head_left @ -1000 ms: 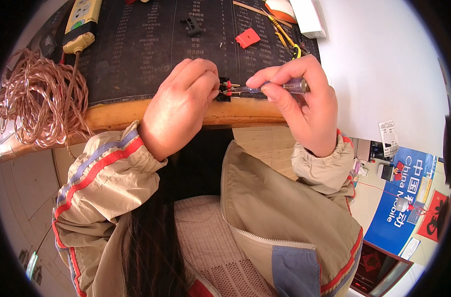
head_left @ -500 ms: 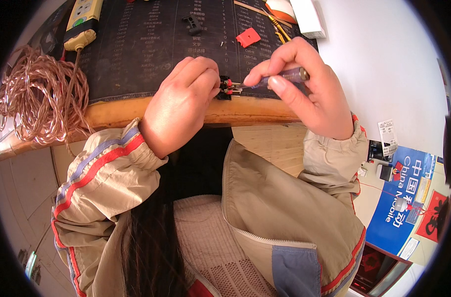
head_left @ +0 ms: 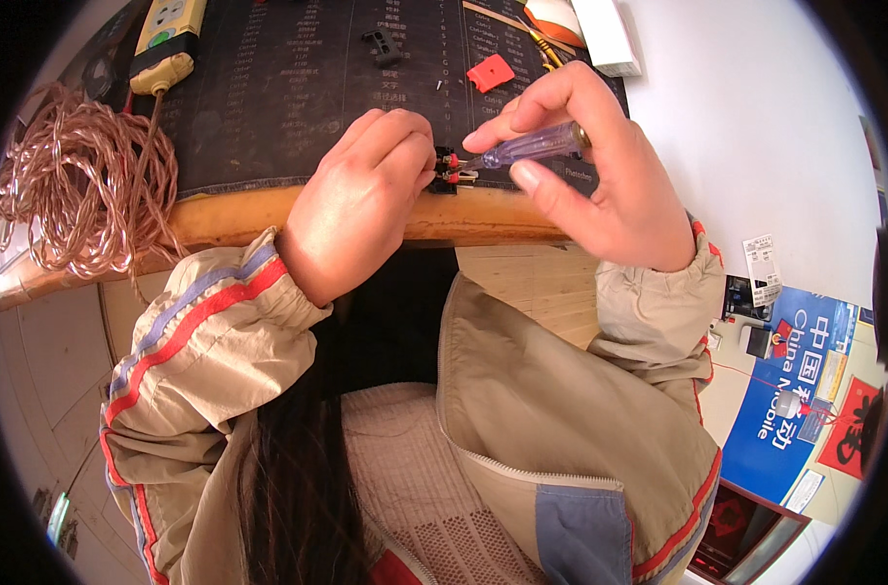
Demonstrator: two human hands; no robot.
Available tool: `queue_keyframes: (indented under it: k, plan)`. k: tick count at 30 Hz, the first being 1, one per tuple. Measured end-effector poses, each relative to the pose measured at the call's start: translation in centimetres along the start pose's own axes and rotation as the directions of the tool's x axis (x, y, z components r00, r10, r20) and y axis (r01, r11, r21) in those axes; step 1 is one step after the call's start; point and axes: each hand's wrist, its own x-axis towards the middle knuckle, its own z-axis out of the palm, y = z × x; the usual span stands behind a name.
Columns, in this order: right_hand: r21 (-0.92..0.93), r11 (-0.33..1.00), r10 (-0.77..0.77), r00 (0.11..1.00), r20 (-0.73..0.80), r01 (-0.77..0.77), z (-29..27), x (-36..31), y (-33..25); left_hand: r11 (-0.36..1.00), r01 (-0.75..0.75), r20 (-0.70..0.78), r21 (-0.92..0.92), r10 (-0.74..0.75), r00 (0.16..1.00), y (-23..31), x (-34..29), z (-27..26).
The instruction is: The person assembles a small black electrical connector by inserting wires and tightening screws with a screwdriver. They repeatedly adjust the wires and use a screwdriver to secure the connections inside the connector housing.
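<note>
My left hand is closed at the table's front edge, its fingertips pinching a small black connector with red and metal parts. Most of the connector's left side is hidden behind those fingers. In my right hand is a screwdriver with a clear purplish handle. It slants down to the left, its tip at the red parts of the connector. My thumb and forefinger are spread along the handle, and its butt end rests against the other fingers.
Beyond my hands, a black mat bears a black plastic piece, a red plastic piece and a small screw. Coiled brown cable and a power strip lie left; a white box stands far right.
My right thumb and forefinger have shifted along the screwdriver, and more of its handle shows. The handle's butt end has moved slightly left and up. My left hand stays nearly still.
</note>
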Motion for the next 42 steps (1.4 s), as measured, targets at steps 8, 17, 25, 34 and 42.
queue_keyframes:
  k: [8,17,25,34,42]
  plan:
    - [-0.135,0.982,0.087,0.952,-0.293,-0.131,2.4,-0.4,0.3,1.0,-0.013,-0.019,-0.011,0.013,1.0,-0.1,0.0,0.1]
    - [-0.281,0.959,-0.122,0.954,-0.275,0.042,2.5,-0.4,0.2,1.0,-0.002,-0.002,-0.006,0.002,1.0,0.0,0.0,0.0]
    - [-0.308,0.95,-0.124,0.964,-0.235,0.048,3.1,-1.3,-0.4,1.0,0.006,-0.024,-0.021,-0.006,1.0,0.0,0.0,0.2]
    - [-0.251,0.967,-0.121,0.933,-0.338,0.035,3.1,-0.9,-0.2,1.0,-0.004,-0.024,-0.016,0.004,1.0,-0.1,-0.1,0.3]
    - [-0.22,0.974,-0.021,0.955,-0.296,-0.047,2.7,-0.6,-0.6,1.0,-0.014,-0.014,-0.006,0.014,1.0,-0.1,0.0,0.1]
